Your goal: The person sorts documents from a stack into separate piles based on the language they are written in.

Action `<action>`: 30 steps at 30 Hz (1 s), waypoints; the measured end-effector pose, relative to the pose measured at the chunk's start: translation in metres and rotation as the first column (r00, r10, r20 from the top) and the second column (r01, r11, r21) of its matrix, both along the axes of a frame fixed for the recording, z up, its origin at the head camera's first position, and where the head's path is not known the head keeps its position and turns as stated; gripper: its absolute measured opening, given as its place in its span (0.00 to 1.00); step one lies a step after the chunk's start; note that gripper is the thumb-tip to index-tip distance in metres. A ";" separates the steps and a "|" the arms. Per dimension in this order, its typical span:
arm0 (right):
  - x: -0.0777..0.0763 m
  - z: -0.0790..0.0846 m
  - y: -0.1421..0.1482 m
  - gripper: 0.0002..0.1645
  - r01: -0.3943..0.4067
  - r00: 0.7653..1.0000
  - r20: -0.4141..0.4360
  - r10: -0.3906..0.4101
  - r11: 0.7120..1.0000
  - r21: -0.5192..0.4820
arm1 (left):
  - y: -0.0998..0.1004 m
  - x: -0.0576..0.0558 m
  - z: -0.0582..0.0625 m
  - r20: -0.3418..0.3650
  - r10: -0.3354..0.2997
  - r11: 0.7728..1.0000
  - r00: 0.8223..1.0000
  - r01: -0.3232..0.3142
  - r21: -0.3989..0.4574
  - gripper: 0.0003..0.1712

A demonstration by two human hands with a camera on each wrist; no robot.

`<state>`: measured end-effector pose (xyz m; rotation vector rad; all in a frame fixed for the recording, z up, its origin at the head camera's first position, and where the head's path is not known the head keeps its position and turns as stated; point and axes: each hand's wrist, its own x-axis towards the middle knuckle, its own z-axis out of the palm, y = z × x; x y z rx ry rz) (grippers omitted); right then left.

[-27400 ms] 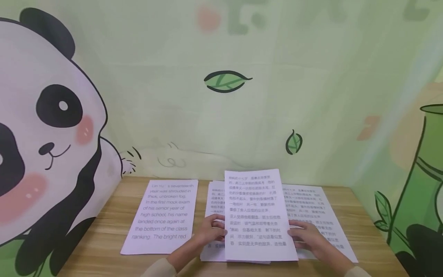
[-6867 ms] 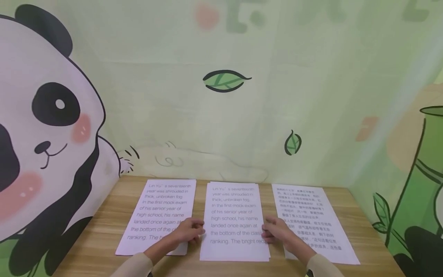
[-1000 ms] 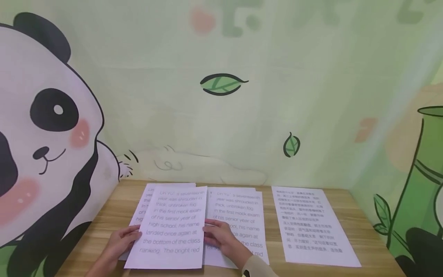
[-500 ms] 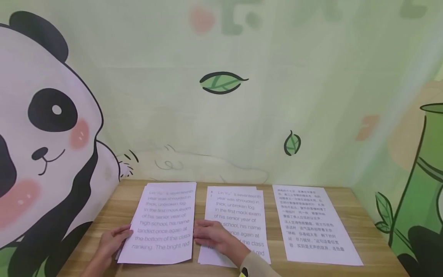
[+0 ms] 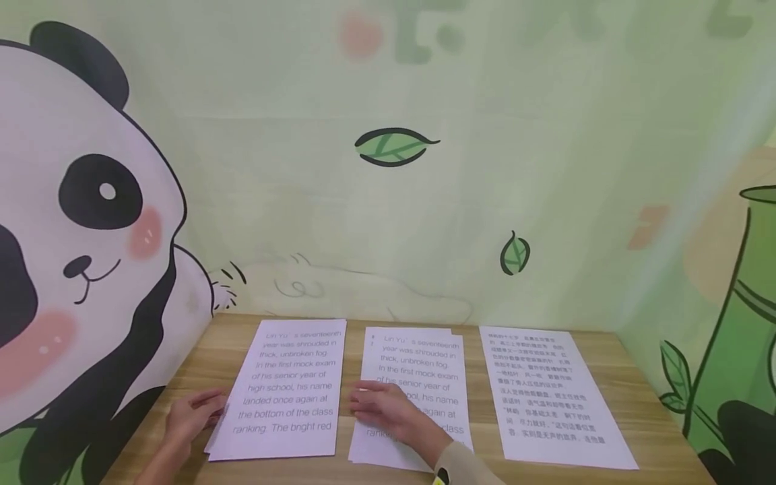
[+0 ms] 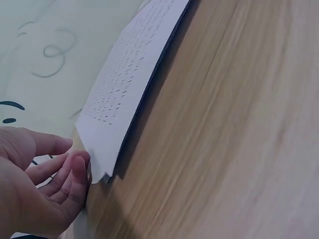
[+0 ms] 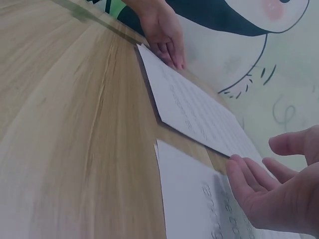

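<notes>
On the left of the table lies a pile of paper sheets [image 5: 285,384] with large English print on top, its edges slightly uneven. Beside its left edge is my left hand [image 5: 197,414], thumb and fingers loosely bent; in the left wrist view the fingertips [image 6: 79,162] are close by the sheets' corner, and contact is hard to tell. My right hand [image 5: 388,411] is over the middle pile of sheets [image 5: 418,360], a little right of the left pile. Its fingers [image 7: 246,174] are relaxed and hold nothing. The hand covers part of the middle pile's English print.
A sheet with Chinese print [image 5: 545,397] lies at the right of the wooden table [image 5: 485,465]. Behind stands a green backdrop [image 5: 291,188] with a printed panda and leaves. Strips of bare wood separate the piles.
Earlier both hands held a Chinese-print sheet over the middle pile. A second ago they held an English-print sheet above the left pile; it now lies there, released, and the hands have moved apart.
</notes>
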<state>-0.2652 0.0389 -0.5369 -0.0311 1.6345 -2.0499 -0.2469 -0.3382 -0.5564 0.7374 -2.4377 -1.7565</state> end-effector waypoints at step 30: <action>0.009 0.006 0.150 0.30 0.203 0.979 -0.040 -0.200 0.932 0.302 | 0.144 0.000 0.055 -0.045 -0.512 0.859 0.858 0.512 -0.014 0.24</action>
